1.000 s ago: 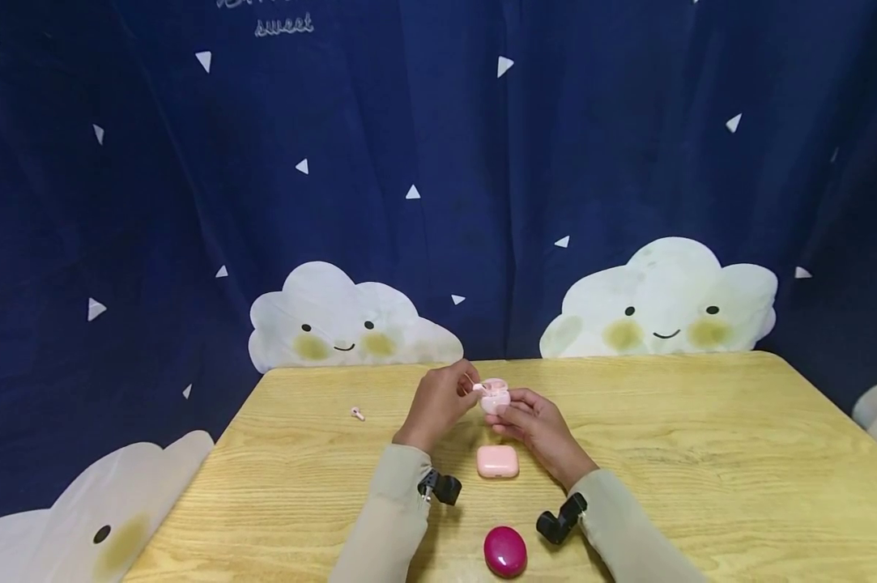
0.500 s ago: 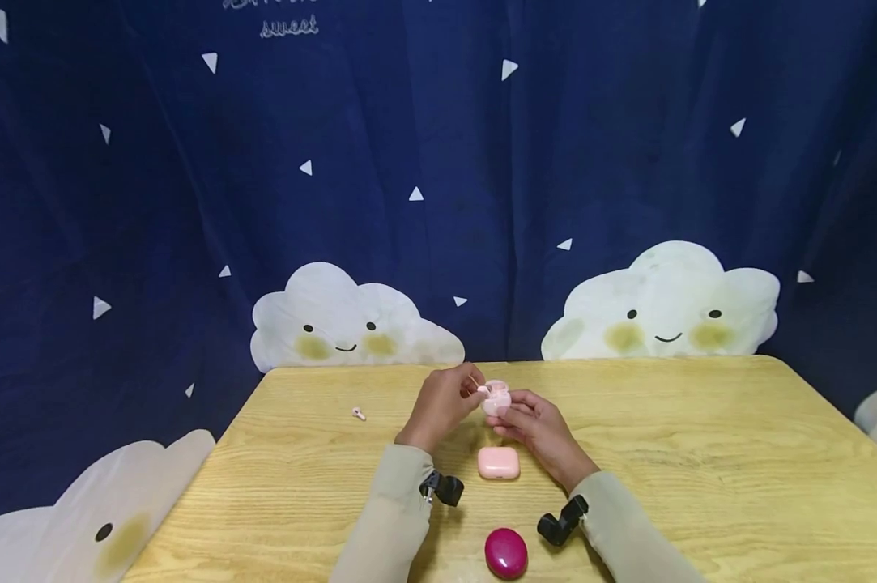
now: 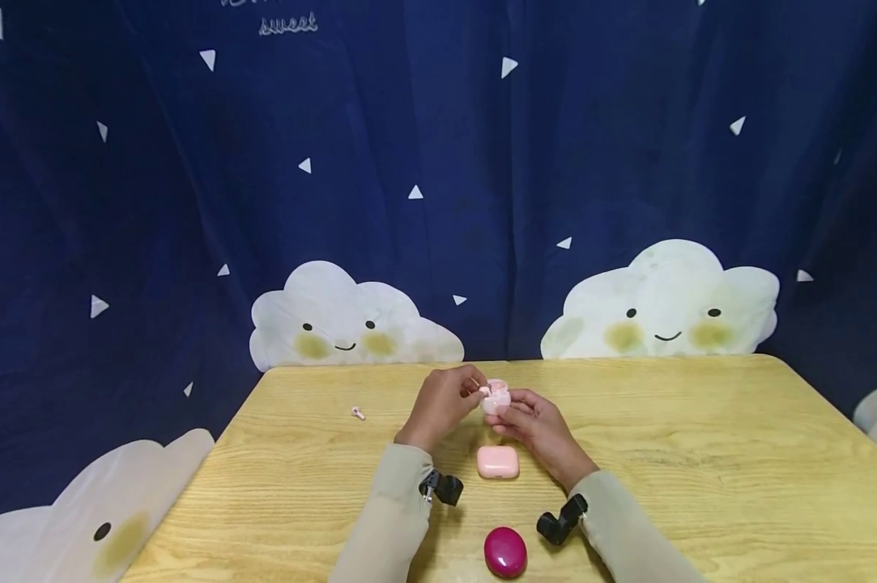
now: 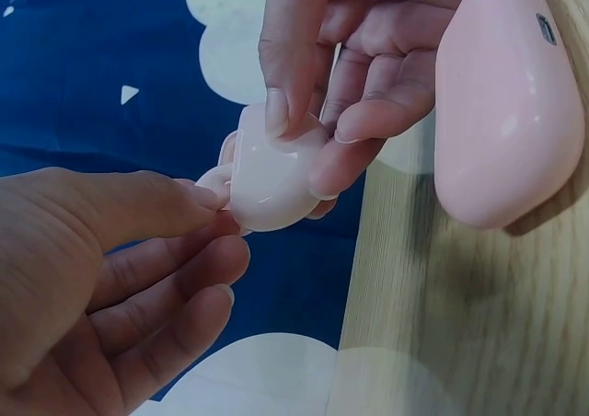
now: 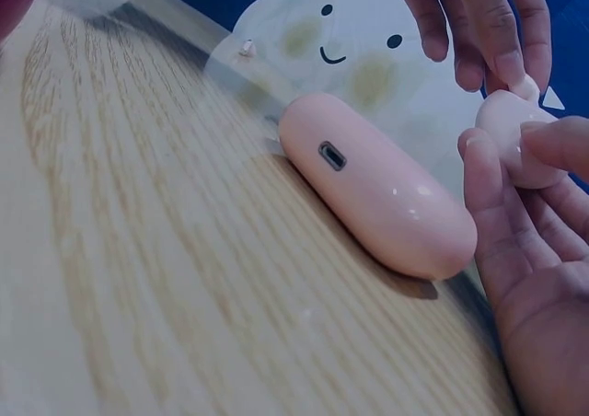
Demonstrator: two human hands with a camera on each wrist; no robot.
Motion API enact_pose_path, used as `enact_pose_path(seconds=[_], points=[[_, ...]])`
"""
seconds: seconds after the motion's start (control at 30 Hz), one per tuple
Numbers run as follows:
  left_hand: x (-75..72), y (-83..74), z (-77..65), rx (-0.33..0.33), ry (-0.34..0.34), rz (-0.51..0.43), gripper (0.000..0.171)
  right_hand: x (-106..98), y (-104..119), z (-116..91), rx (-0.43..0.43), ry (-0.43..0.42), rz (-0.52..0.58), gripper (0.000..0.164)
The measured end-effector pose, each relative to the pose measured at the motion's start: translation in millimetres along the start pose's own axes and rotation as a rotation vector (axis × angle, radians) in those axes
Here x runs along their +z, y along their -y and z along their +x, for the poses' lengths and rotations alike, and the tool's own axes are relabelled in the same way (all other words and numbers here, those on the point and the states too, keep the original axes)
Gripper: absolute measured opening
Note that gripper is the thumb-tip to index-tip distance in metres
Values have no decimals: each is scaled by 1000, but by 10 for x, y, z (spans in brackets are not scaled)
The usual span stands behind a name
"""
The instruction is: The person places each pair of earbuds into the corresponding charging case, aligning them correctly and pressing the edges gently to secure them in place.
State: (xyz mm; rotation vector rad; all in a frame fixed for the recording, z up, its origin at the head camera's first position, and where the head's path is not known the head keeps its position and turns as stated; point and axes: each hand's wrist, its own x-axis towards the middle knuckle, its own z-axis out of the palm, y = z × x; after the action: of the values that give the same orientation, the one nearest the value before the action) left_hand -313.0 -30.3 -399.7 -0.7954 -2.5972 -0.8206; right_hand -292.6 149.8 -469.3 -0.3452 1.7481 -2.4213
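Note:
My right hand [image 3: 536,425] holds a small pale pink earbud case [image 4: 276,177] between thumb and fingers above the table, its lid raised in the head view. Thumb and fingers of my left hand [image 3: 440,405] pinch a pale pink earbud [image 4: 217,184] at the case's opening. How deep the earbud sits in the case is hidden by the fingers and the case wall. Nearer me, just below both hands, a salmon-pink rounded case [image 3: 498,462] with a small charging port [image 5: 332,156] lies closed on the table.
Left of my hands, a second small earbud [image 3: 358,413] lies on the wooden table [image 3: 664,470]. A glossy magenta oval case [image 3: 505,552] rests near the front, between my forearms. Behind the table hangs a dark blue curtain [image 3: 365,146] with cloud prints.
The left hand has brought the earbud slightly right, from beside the case to its opening. My right hand holds the case in about the same place.

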Motion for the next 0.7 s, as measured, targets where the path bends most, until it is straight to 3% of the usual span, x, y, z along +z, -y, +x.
enact_pose_path(seconds=[0.7], points=[[-12,-13,-8,9,-15,19,9,15,18,2,29,-23,-15,45]])
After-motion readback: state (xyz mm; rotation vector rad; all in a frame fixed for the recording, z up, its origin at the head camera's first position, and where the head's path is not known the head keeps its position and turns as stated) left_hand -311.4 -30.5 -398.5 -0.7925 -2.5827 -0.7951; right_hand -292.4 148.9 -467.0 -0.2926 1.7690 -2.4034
